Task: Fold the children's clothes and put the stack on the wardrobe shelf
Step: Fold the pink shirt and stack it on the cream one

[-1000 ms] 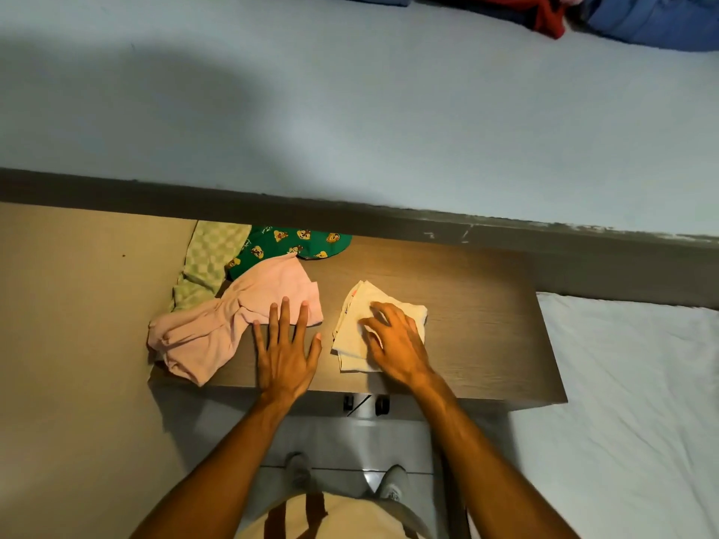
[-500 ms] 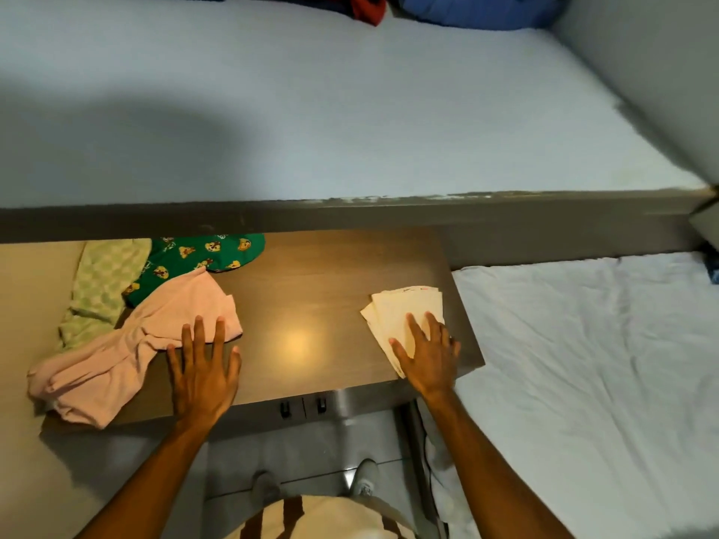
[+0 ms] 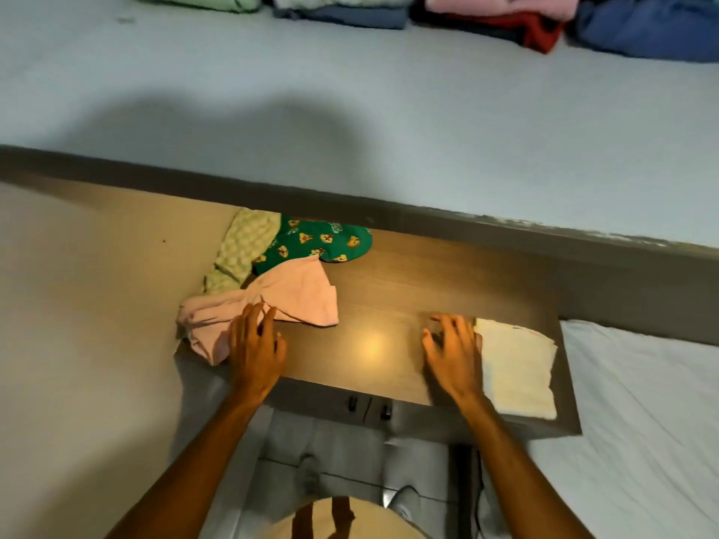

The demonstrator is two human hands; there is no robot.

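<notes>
With both hands open and empty, the left hand (image 3: 255, 344) reaching the pink garment (image 3: 272, 305) and the right hand (image 3: 451, 350) beside the folded cream cloth (image 3: 517, 367), a careless tug could drag the pink piece off the worktop (image 3: 393, 301) at lower left.

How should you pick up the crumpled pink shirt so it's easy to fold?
Probably by the flat, spread-out end of the pink shirt, coming in from the front table edge. That end lies smooth with a clear straight hem, so two corners are easy to pinch. The other end is bunched and hangs over the table's left edge. The left hand is already over it, fingers open.
</notes>
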